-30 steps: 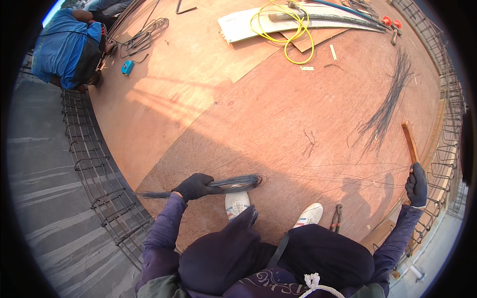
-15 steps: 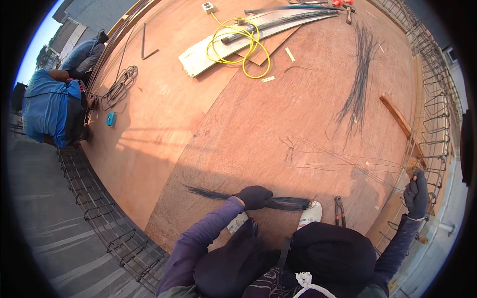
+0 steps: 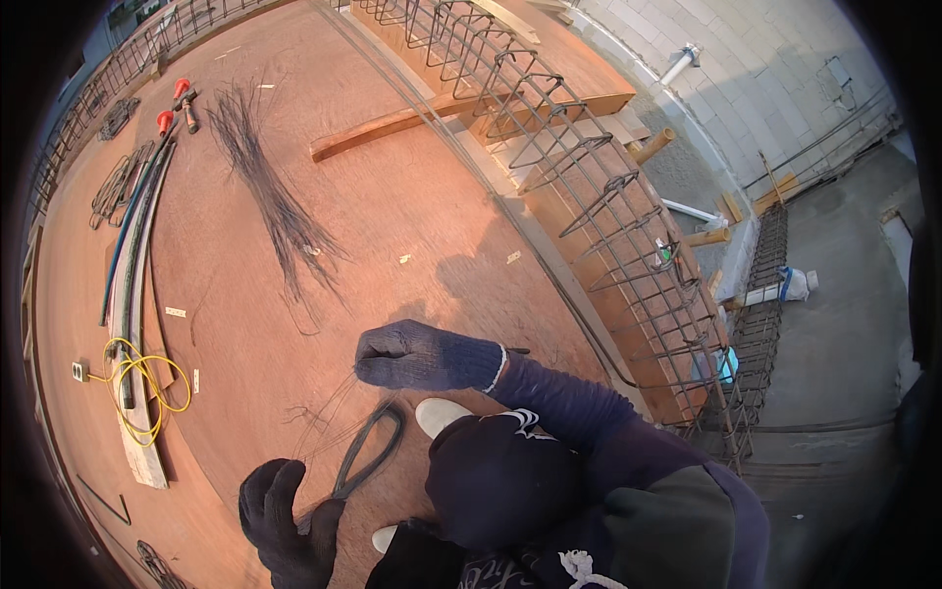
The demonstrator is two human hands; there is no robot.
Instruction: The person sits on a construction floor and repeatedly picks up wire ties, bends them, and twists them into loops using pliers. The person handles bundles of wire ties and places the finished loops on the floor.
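Note:
My right hand (image 3: pixel 417 356), in a dark knitted glove, is closed around the ends of a few thin wires (image 3: pixel 329 407). These wires run from it down toward the left, over the reddish plywood deck (image 3: pixel 392 294). My left hand (image 3: pixel 289 525), also gloved, is at the lower left with its thumb and fingers spread apart. Beside its thumb lies a dark bundle of tie wire (image 3: pixel 371 442), bent into a loop at its upper end. The bundle's lower part passes behind the left hand, so contact there is unclear.
A long rebar cage (image 3: pixel 608 211) runs along the deck's right edge, above a lower grey floor (image 3: pixel 834 363). Farther off lie a loose wire bundle (image 3: pixel 265 187), a wooden strip (image 3: pixel 388 131), a yellow cable (image 3: pixel 147 368) and a hammer (image 3: pixel 189 113).
My view has swung to the right. My left hand has opened from its grip around the wire bundle. My right hand, still closed on thin wires, is now in front of me.

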